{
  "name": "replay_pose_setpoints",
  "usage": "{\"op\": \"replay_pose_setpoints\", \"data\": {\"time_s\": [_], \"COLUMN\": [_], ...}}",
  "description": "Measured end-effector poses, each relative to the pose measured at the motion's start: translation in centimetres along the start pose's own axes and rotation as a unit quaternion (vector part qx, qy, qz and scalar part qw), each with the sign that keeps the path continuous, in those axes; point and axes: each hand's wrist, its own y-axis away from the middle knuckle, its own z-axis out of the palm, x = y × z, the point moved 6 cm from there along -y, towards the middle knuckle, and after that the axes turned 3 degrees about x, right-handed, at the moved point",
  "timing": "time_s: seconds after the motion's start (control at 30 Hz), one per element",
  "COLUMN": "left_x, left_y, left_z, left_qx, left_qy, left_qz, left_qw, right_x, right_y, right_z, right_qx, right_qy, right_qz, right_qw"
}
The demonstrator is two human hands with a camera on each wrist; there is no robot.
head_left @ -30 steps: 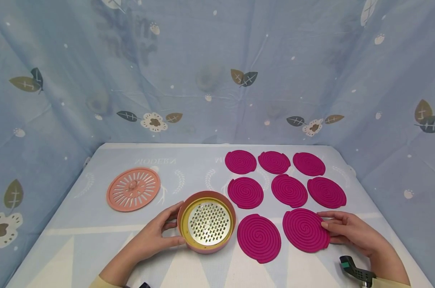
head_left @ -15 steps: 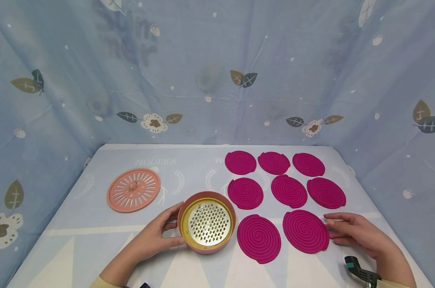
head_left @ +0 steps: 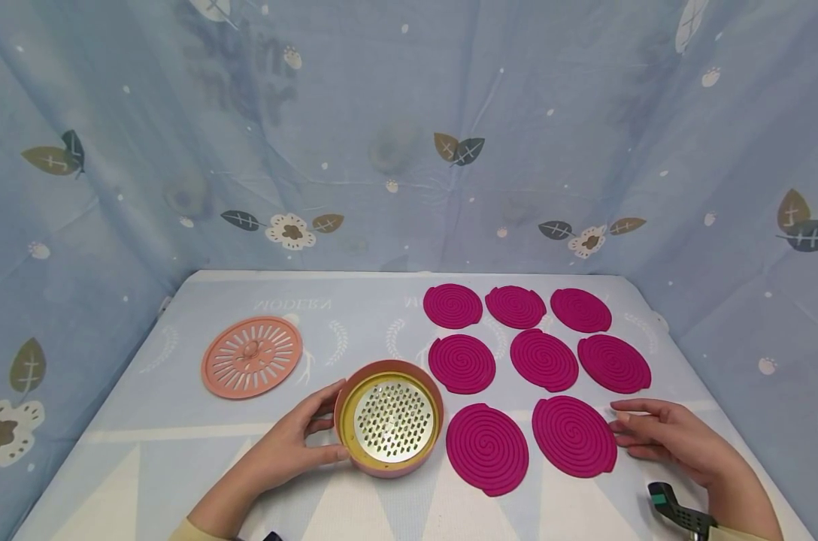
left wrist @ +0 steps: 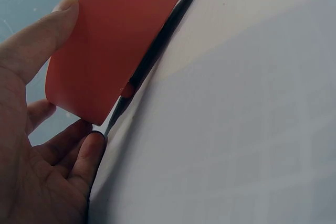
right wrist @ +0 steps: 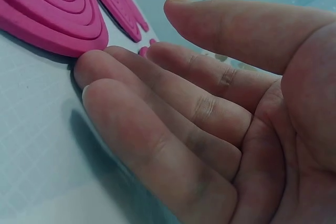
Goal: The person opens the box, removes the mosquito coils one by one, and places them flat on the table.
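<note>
My left hand (head_left: 290, 443) holds the left side of a round pink bowl (head_left: 390, 472), thumb at the near side and fingers at the far side. In the bowl sits a yellow-rimmed metal grater (head_left: 393, 421). In the left wrist view the thumb presses the bowl's wall (left wrist: 113, 40). My right hand (head_left: 676, 443) is beside the right edge of a magenta spiral coaster (head_left: 574, 437), which lies flat on the table. The right wrist view shows the loosely extended fingers holding nothing, fingertips at the coaster's edge (right wrist: 79, 43); whether they touch, I cannot tell.
Another magenta coaster (head_left: 487, 449) lies between bowl and right-hand coaster. Several more, such as the back coaster (head_left: 452, 306), form rows behind. At left lies a slotted salmon-pink disc (head_left: 251, 357) with a small knob. A patterned blue curtain (head_left: 409, 135) surrounds the table.
The right hand has let go of the front right coaster and drawn back a little to the right. That coaster has shifted slightly nearer. The left hand and bowl have stayed put.
</note>
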Motion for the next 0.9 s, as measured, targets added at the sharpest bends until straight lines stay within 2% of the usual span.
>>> {"op": "replay_pose_setpoints", "data": {"time_s": [0.37, 0.53, 0.63, 0.73, 0.8, 0.87, 0.9], "left_x": [0.1, 0.1, 0.1, 0.2, 0.4, 0.7, 1.0], "left_y": [0.1, 0.1, 0.0, 0.0, -0.1, -0.3, -0.5], "left_z": [0.1, 0.4, 0.4, 0.2, 0.1, -0.2, -0.4], "left_qx": [0.0, -0.006, -0.008, -0.009, -0.011, -0.008, -0.008], "left_qy": [0.0, 0.003, 0.008, 0.017, 0.017, -0.003, -0.018], "left_qz": [0.003, 0.015, 0.026, 0.022, 0.011, 0.005, 0.013], "left_qw": [1.0, 0.9999, 0.9996, 0.9996, 0.9997, 0.9999, 0.9997], "right_x": [0.2, 0.3, 0.0, -1.2, -2.5, -4.2, -5.2], "right_y": [0.1, 0.5, 0.5, 0.3, -0.1, -0.5, -0.8], "right_z": [0.0, -0.5, -0.8, -0.9, -0.8, -0.7, -0.7], "right_qx": [-0.003, 0.019, 0.05, 0.091, 0.112, 0.127, 0.129], "right_qy": [-0.01, -0.004, -0.002, 0.02, 0.046, 0.084, 0.101], "right_qz": [0.012, 0.003, -0.023, -0.068, -0.103, -0.123, -0.133], "right_qw": [1.0, 1.0, 0.998, 0.993, 0.987, 0.981, 0.978]}}
